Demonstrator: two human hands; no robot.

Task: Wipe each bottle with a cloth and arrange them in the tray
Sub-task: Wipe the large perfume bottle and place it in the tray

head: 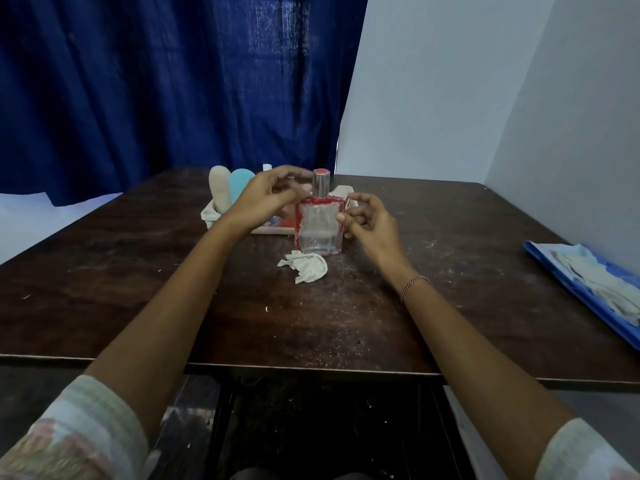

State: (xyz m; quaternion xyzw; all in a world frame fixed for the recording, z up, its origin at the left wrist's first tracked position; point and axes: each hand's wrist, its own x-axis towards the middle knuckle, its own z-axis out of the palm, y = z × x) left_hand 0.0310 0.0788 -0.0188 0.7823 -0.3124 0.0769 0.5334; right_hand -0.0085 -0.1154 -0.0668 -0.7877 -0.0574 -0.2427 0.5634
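A clear glass bottle [319,223] with red edges and a silver, red-topped cap stands upright on the dark table [138,289]. My left hand [272,199] hovers at its left shoulder, fingers loosely curled toward the cap and blurred, gripping nothing. My right hand [369,221] is at the bottle's right side with its thumb tip at the glass edge and its fingers loosely curled, not wrapped round the bottle. A crumpled pale cloth [306,268] lies on the table just in front of the bottle. Behind it sits a white tray [207,216] holding a beige bottle [219,188] and a light blue bottle [239,184].
A blue sheet [554,268] with folded pale cloths [595,282] lies at the table's right edge against a white wall. A blue curtain hangs behind the table. The table's near edge runs below my forearms.
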